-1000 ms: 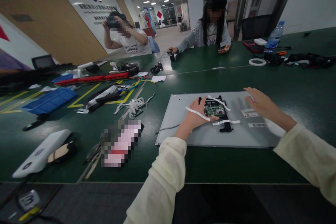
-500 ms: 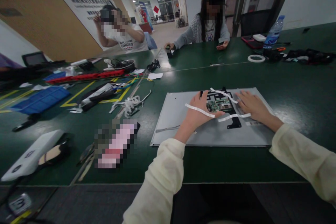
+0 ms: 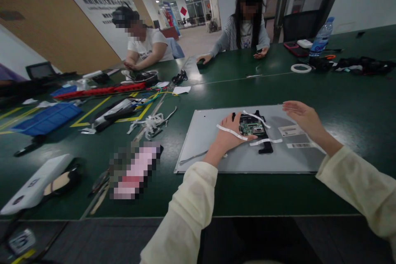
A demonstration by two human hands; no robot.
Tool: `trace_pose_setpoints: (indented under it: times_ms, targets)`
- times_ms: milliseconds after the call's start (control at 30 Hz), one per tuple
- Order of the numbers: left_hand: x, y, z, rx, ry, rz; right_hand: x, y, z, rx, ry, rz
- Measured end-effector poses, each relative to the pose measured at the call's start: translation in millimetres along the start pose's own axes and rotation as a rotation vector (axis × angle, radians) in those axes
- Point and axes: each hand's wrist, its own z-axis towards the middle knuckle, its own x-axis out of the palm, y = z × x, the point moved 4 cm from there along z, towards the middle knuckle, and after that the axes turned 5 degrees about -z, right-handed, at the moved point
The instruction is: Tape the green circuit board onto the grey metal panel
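A flat grey panel [image 3: 204, 123] lies on the green table. On it rests a green circuit board [image 3: 251, 127] in a black bracket [image 3: 266, 147]. White tape strips [image 3: 266, 142] stick out around the board, and one lies across the back of my left hand [image 3: 228, 135]. That hand grips the bracket's left side, thumb along the lower edge, fingers at the upper left. My right hand [image 3: 305, 121] hovers over the panel's right part, fingers stretched out, apart from the board. Below it are white labels [image 3: 291, 130] on the panel.
Left of the panel lie a pink phone [image 3: 137, 169], a tangle of white strips [image 3: 151, 126] and a white device [image 3: 37, 181]. Farther off are a blue tray [image 3: 48, 117], a tape roll [image 3: 301, 68] and a water bottle [image 3: 321, 37]. Two people sit across the table.
My right hand has left the board's right side and moved up and right, uncovering labels. My left hand keeps its hold. The person at far left has lowered both hands from the headset.
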Motion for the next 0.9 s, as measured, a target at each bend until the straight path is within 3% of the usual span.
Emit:
trace_pose_setpoints:
  times_ms: [100,200,333,567,700,900]
  targets:
    - [2.3,-1.3,0.3,0.000,0.024,0.003,-2.7,8.4,-4.9,0.044,-0.012,0.125]
    - [4.3,-2.4,0.5,-0.005,0.049,0.001,-4.7,9.4,-7.8,0.067,-0.047,0.066]
    - [4.5,-1.2,1.2,-0.021,0.082,-0.049,-6.0,1.2,-5.1,0.020,-0.045,-0.191]
    - [-2.6,12.9,2.5,0.003,0.129,-0.179,10.1,-16.7,-8.2,-0.177,0.126,-0.710]
    - [-6.5,17.9,0.6,0.080,0.181,-0.183,18.7,-19.2,-13.1,-0.221,0.237,-0.806]
    - [-12.3,21.8,0.1,0.095,0.180,-0.180,24.0,-14.1,-13.1,-0.255,0.263,-0.841]
